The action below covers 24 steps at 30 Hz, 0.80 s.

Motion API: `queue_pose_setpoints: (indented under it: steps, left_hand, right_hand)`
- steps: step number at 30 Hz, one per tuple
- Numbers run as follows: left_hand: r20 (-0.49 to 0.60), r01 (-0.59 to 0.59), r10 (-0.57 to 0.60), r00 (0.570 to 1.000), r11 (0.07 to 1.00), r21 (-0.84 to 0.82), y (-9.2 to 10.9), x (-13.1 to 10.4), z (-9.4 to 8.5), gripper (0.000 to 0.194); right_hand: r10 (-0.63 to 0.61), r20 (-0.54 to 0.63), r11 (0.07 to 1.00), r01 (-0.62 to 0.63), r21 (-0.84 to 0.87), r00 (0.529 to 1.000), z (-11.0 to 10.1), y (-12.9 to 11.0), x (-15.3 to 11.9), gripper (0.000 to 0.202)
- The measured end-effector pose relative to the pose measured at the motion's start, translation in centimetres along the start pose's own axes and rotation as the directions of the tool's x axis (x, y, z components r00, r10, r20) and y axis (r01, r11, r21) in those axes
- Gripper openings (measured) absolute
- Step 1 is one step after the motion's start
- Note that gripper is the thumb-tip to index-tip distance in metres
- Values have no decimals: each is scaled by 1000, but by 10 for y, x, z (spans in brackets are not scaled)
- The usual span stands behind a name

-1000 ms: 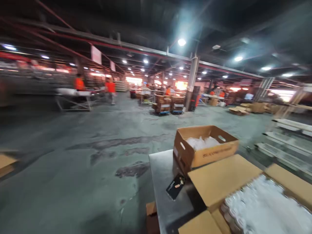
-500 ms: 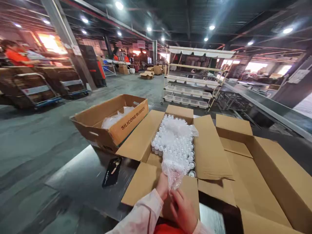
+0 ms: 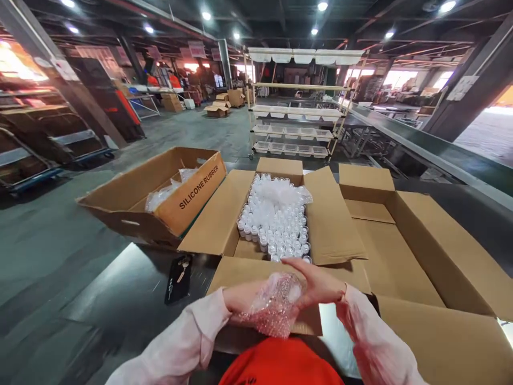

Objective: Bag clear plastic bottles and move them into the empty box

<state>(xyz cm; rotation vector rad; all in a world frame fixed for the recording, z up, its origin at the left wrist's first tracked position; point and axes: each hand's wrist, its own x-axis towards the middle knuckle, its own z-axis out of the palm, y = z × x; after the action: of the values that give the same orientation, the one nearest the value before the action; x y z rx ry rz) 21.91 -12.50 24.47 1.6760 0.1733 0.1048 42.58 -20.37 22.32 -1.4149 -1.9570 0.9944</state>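
Note:
A clear, crinkled plastic bag (image 3: 276, 310) is between my hands, close to my body. My left hand (image 3: 250, 299) is at the bag's left side, its fingers hidden behind or inside the plastic. On the right, my right hand (image 3: 316, 283) has its thumb and fingers spread around the bag's edge, touching it. Just beyond them stands an open cardboard box (image 3: 214, 222) packed with many small clear bottles with white tops (image 3: 286, 230). Another piece of clear plastic (image 3: 276, 192) lies over the bottles at the back.
A brown carton (image 3: 200, 187) marked SILICONE RUBBER holds plastic bags at left. A black object (image 3: 178, 278) lies on the dark table (image 3: 120, 289). At right is an open box (image 3: 393, 256). A shelf rack (image 3: 296, 112) with trays stands beyond.
The plastic bag has come off the near bottles and toward my body. My hands have moved apart around it, the right one opening. The view has turned right.

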Motion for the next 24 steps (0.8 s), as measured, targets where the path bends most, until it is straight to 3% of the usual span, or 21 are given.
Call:
queue_pose_setpoints:
  steps: [2, 3, 4, 5, 6, 7, 8, 9, 11, 13, 15, 19, 20, 22, 24]
  left_hand:
    - [35, 29, -28, 999, 999, -22, 16, -12, -13, 42]
    - [-65, 43, -47, 997, 997, -62, 19, -18, -21, 50]
    - [-246, 28, -58, 967, 992, -121, 20, -23, -29, 58]
    - [-453, -22, -59, 890, 985, -171, 16, -27, -35, 65]
    - [-626, -86, -58, 777, 977, -197, 10, -29, -38, 70]
    - [-726, -138, -58, 685, 968, -208, 0, -28, -38, 75]
    - [-753, -168, -64, 655, 959, -228, -12, -24, -34, 80]
    - [-727, -168, -83, 681, 949, -266, -24, -17, -27, 84]
    - [-494, -71, -146, 857, 916, -394, -47, 0, -6, 77]
    - [-372, -7, -174, 912, 899, -438, -63, 15, 14, 61]
    - [-377, 18, -199, 905, 901, -433, -70, 23, 23, 47]
    - [-381, 39, -205, 902, 915, -401, -66, 25, 18, 40]
    - [-371, 34, -193, 908, 918, -395, -65, 25, 16, 40]
    - [-364, 13, -169, 916, 919, -395, -63, 25, 15, 41]
    - [-367, -13, -156, 917, 908, -418, -62, 25, 17, 41]
  right_hand:
    - [18, 247, 952, -92, 291, 969, 3, 14, -2, 66]
    - [31, 265, 911, -136, 389, 964, 7, 20, -5, 59]
    - [63, 213, 876, -156, 456, 975, 11, 25, -9, 55]
    - [111, 120, 853, -156, 498, 987, 15, 27, -13, 54]
    - [160, 23, 839, -148, 524, 987, 18, 28, -18, 53]
    - [205, -60, 830, -141, 539, 977, 20, 27, -22, 52]
    - [238, -126, 825, -133, 549, 963, 20, 24, -25, 51]
    - [257, -176, 824, -120, 554, 950, 20, 21, -28, 51]
    - [265, -233, 825, -95, 557, 936, 19, 15, -32, 52]
    - [239, -248, 841, -72, 537, 939, 17, 10, -35, 50]
    - [204, -320, 889, -39, 456, 925, 14, 9, -41, 37]
    - [143, -558, 961, 20, 276, 817, 6, 7, -55, 24]
    - [141, -548, 955, 33, 295, 824, 5, 5, -57, 33]
    - [149, -413, 927, 17, 373, 899, 6, 1, -58, 64]
    - [165, -289, 914, -36, 404, 943, 11, -3, -57, 61]
